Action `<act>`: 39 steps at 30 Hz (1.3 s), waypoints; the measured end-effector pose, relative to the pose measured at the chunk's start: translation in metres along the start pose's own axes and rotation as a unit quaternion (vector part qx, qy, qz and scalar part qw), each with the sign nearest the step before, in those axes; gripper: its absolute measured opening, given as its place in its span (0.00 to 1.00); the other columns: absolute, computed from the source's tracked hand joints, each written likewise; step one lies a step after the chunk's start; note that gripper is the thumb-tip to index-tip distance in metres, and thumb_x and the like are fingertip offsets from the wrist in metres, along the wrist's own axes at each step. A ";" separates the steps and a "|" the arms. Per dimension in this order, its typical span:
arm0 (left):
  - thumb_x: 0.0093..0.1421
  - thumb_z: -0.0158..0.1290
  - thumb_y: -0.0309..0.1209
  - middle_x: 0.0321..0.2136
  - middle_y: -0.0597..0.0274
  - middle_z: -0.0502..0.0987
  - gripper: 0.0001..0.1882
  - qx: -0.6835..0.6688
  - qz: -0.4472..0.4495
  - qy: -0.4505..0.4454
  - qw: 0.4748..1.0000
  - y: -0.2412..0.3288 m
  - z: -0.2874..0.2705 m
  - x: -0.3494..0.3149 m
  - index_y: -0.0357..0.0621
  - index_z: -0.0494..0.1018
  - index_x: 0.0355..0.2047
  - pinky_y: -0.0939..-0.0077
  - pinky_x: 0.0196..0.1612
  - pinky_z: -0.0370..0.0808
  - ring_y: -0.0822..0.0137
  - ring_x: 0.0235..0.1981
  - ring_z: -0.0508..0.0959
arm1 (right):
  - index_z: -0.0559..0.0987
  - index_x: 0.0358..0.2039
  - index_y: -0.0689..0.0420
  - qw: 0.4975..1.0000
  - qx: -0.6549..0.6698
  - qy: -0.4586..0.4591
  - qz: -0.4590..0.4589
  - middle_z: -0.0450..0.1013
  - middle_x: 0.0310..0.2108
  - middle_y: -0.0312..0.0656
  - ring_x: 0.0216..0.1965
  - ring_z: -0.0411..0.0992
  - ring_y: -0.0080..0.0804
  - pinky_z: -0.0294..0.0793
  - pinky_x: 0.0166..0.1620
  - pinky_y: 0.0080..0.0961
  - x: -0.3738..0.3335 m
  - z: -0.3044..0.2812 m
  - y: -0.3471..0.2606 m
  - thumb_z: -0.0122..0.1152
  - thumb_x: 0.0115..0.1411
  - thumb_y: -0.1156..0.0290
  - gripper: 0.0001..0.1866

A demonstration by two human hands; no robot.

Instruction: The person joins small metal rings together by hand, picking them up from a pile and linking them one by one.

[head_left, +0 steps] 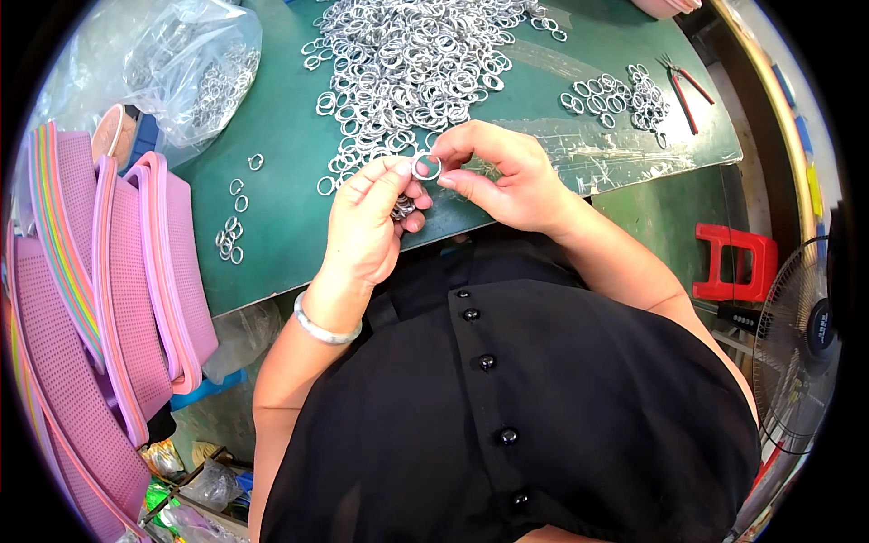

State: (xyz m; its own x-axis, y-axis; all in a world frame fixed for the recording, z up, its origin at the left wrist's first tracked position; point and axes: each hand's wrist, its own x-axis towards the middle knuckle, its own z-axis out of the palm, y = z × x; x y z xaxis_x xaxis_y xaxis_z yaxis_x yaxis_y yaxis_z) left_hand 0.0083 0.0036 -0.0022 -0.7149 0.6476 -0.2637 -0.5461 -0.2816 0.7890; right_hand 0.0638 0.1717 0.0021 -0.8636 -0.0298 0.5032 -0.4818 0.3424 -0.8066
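A silver metal ring (426, 166) is held up over the near edge of the green table (285, 109). The thumb and forefinger of my left hand (367, 213) pinch it from one side. More silver rings (402, 209) are gathered in that palm, partly hidden by the curled fingers. On the other side, my right hand (507, 176) has its thumb and forefinger closed at the same ring. Just beyond both hands lies a large heap of similar rings (407, 68), spreading toward me.
Several loose rings (230, 237) lie at the left, a smaller pile (625, 98) at the right beside red-handled pliers (686, 93). A clear bag of rings (204, 77) and stacked pink baskets (163, 262) stand left. A red stool (735, 262) and a fan (797, 344) are at right.
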 end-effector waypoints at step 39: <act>0.60 0.40 0.36 0.28 0.59 0.73 0.12 -0.079 -0.012 -0.038 0.996 0.001 -0.010 -0.001 0.40 0.70 0.32 0.79 0.22 0.68 0.68 0.27 0.73 | 0.75 0.27 0.54 0.899 -0.436 -0.012 0.038 0.67 0.25 0.35 0.30 0.67 0.32 0.59 0.38 0.28 0.009 0.003 0.021 0.60 0.46 0.66 0.08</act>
State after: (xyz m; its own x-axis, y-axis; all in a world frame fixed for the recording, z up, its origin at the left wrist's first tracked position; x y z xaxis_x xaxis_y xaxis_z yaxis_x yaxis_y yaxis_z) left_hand 0.0037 -0.0049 -0.0066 -0.6687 0.7056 -0.2346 -0.6296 -0.3694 0.6835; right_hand 0.0455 0.1758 -0.0119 -0.8972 0.0087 0.4414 -0.1299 0.9503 -0.2828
